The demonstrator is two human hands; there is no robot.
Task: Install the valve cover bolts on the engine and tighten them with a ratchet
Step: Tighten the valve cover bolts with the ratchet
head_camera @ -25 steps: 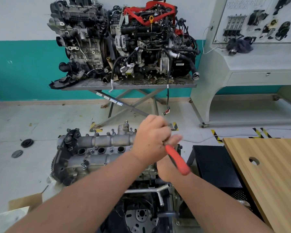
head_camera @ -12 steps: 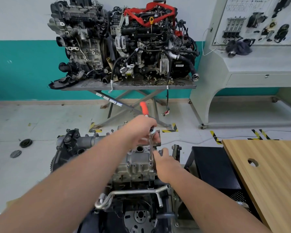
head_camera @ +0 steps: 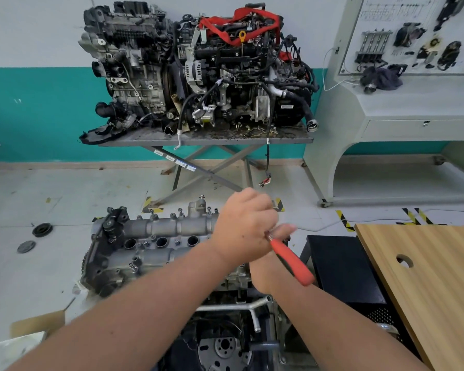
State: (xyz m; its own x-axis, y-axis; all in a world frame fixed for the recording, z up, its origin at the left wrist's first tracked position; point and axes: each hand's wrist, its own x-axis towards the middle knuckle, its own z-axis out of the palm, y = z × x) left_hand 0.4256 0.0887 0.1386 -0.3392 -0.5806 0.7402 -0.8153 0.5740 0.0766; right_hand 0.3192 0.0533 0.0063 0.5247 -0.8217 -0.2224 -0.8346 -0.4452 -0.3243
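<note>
The left hand [head_camera: 245,227] is curled round the head end of the ratchet [head_camera: 289,259], its knuckles turned up and its thumb blurred. The ratchet's orange handle slants down and to the right from under this hand, crossing in front of the right forearm. The right hand [head_camera: 263,274] sits just below and behind the left hand, mostly hidden by it and by the handle; whether its fingers hold anything cannot be told.

Both hands are at the right end of the valve cover [head_camera: 156,242], a grey casting that stretches away to the left of the left hand on top of the engine [head_camera: 225,338]. 3 round openings show along the cover, and several bolts [head_camera: 180,211] stand up along its far edge, left of the left hand. A bent silver pipe [head_camera: 236,307] lies below the hands.

To the right of the right forearm is a black box [head_camera: 340,266], and beyond it a wooden desk [head_camera: 439,277] with a round hole. Far beyond the hands, 2 more engines [head_camera: 198,70] sit on a metal stand [head_camera: 206,139].
</note>
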